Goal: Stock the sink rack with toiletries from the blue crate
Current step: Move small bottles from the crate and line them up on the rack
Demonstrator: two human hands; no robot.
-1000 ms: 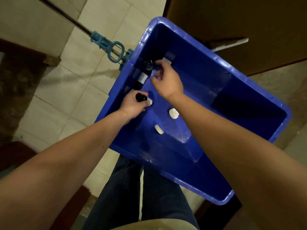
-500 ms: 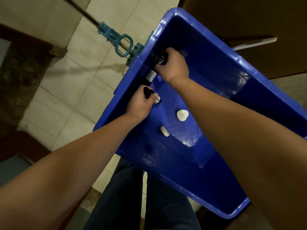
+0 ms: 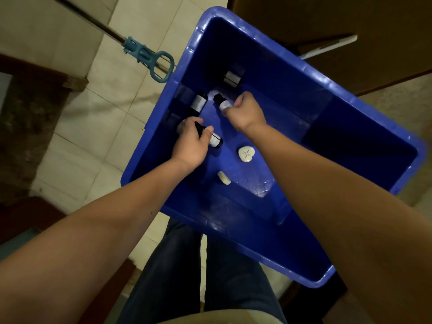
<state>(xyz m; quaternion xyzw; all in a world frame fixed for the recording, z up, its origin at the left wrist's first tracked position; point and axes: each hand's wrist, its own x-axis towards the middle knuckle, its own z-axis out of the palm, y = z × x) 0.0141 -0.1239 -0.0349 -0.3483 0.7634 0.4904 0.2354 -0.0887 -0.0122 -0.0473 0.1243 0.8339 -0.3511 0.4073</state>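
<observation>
A large blue crate (image 3: 304, 73) fills the middle of the head view. Inside it, my left hand (image 3: 190, 146) grips a small dark bottle (image 3: 214, 139) with a white label, and a second bottle end (image 3: 181, 126) shows behind its fingers. My right hand (image 3: 244, 112) holds another small dark bottle (image 3: 222, 102), lifted off the crate corner. A third loose dark bottle (image 3: 199, 102) lies against the left wall, and one more (image 3: 231, 78) leans in the far corner. A white heart-shaped soap (image 3: 246, 154) and a small white bar (image 3: 224, 177) lie on the crate floor.
The crate rests on beige floor tiles (image 3: 98, 127). A mop handle with a teal clamp (image 3: 149, 58) lies just past the crate's left wall. A brown wooden door or cabinet (image 3: 350, 17) stands behind the crate. My legs in dark trousers (image 3: 198, 277) are below.
My right hand closed on a bottle in the far corner and drew it back toward me. My left hand kept its bottle and stayed near the left wall.
</observation>
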